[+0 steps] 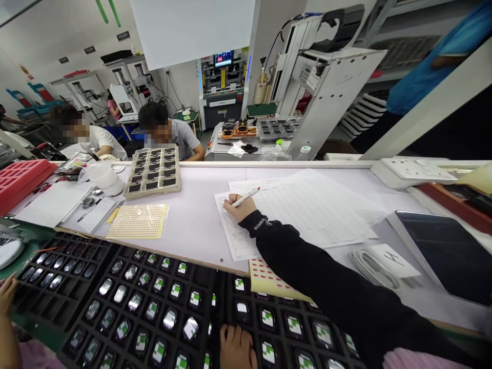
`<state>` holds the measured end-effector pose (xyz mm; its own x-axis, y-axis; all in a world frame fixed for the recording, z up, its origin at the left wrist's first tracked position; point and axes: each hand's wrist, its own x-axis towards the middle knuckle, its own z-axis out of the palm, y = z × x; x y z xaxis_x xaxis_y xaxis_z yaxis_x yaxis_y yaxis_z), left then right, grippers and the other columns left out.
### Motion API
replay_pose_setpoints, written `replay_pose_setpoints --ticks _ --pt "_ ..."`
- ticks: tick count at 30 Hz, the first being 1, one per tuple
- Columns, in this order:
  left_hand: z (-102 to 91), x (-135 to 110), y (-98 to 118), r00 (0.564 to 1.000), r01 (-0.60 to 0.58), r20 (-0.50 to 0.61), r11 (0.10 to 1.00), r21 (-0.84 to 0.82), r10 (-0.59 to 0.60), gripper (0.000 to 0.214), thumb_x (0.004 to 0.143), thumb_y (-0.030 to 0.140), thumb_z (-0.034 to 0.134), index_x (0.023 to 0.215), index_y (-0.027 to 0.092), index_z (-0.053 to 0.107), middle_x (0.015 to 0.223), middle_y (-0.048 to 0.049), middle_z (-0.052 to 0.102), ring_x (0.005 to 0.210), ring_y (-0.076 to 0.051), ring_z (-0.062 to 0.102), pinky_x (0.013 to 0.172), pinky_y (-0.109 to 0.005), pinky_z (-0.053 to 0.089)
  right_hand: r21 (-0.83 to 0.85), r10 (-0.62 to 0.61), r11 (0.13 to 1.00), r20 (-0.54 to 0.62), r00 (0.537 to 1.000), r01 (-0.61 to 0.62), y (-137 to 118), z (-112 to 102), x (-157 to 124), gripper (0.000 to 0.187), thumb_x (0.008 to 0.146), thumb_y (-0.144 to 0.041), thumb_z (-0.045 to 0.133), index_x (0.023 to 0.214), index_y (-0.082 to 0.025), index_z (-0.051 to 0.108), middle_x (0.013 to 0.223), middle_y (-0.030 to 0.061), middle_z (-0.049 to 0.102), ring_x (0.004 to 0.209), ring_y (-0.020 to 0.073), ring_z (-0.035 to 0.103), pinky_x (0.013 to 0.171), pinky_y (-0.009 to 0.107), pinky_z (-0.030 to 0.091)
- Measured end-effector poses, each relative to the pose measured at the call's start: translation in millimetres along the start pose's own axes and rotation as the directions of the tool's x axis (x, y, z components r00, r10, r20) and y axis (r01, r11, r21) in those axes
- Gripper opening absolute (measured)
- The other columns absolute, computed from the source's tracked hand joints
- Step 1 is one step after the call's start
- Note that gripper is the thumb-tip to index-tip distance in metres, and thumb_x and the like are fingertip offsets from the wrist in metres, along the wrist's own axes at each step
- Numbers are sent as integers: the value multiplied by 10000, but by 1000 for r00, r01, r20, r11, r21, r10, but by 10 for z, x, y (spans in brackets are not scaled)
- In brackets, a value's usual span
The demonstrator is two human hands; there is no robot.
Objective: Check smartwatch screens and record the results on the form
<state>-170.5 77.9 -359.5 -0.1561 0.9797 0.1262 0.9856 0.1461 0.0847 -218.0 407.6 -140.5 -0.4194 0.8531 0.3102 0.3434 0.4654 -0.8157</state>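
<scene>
My right hand (pixel 239 206), in a black sleeve, is closed around a white pen (pixel 246 197) with a red end. It rests on the left part of a printed form sheet (pixel 234 241), with more form sheets (pixel 303 205) spread to its right. My left hand (pixel 237 347) lies at the bottom edge on the black foam trays, fingers close together and pointing away, with no object seen in it. Around it, a tray (pixel 226 307) holds rows of watch-like units (pixel 267 318) with green-and-white faces. A yellow sheet with red arrow stickers (pixel 269 279) is partly under my right forearm.
On the bench stand a tray of dark parts (pixel 151 173), a dotted sticker sheet (pixel 137 221) and a white bottle (pixel 106 179). A coiled cable (pixel 374 269) and a dark-screened tablet (pixel 446 251) lie right. At far left another person's hand (pixel 6 293) shows; two people sit beyond the bench.
</scene>
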Motion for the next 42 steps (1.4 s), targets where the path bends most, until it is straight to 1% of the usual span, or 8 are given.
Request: replay_pose_setpoints --ticks 5,8,10,15,21,29,33,42 --pt "22 0 49 995 87 -53 996 -21 -88 231 516 242 625 717 357 627 694 -8 509 820 -269 528 746 -482 413 10 16 1000 18 1000 -16 -18 -9 1 334 648 -304 497 467 -222 228 419 -64 247 458 96 262 502 249 282" --pt "76 -15 71 992 106 -66 992 -70 -111 212 531 225 611 709 340 615 687 -6 502 819 -260 530 756 -476 403 18 20 1000 1 1000 -20 -24 -10 -1 333 645 -291 492 470 -221 218 422 -66 240 457 94 257 504 248 279" --pt "126 -33 72 991 103 -77 989 -105 -112 208 548 196 590 711 323 606 697 -3 507 815 -251 530 757 -466 399 20 17 1000 -2 1000 -17 -25 -8 -1 330 637 -285 491 469 -222 215 422 -67 235 457 93 252 502 249 275" --pt "240 -66 30 988 54 -123 957 -284 -92 179 579 158 572 731 252 560 725 -11 541 765 -220 517 815 -443 394 17 4 1000 -3 1000 -4 -14 -4 -1 322 641 -292 479 479 -223 209 425 -68 232 456 93 244 499 251 270" --pt "272 -64 12 980 17 -174 910 -415 -98 203 575 122 585 744 211 518 728 1 547 761 -193 483 884 -407 334 -13 15 1000 13 1000 -15 -16 -15 -2 307 638 -292 473 478 -224 219 416 -64 250 456 97 264 496 250 278" --pt "253 -68 13 977 9 -190 905 -425 -99 204 584 114 583 752 209 517 746 1 546 768 -190 467 890 -402 310 34 6 999 11 1000 -6 -56 -38 -14 321 616 -297 475 467 -225 200 425 -63 220 453 92 239 482 250 257" --pt "257 -73 13 982 11 -169 912 -411 -88 197 589 113 579 749 208 515 742 -3 544 764 -193 469 882 -402 318 31 28 999 -22 999 -27 -55 -41 -16 327 640 -297 482 473 -224 211 418 -62 239 455 96 257 486 249 264" --pt "195 -51 18 982 21 -165 911 -412 -97 199 585 109 584 746 207 521 743 0 550 771 -191 478 882 -394 323 18 52 999 -21 998 -51 -55 -34 -11 336 652 -279 497 476 -224 216 414 -68 230 453 97 243 491 250 270"
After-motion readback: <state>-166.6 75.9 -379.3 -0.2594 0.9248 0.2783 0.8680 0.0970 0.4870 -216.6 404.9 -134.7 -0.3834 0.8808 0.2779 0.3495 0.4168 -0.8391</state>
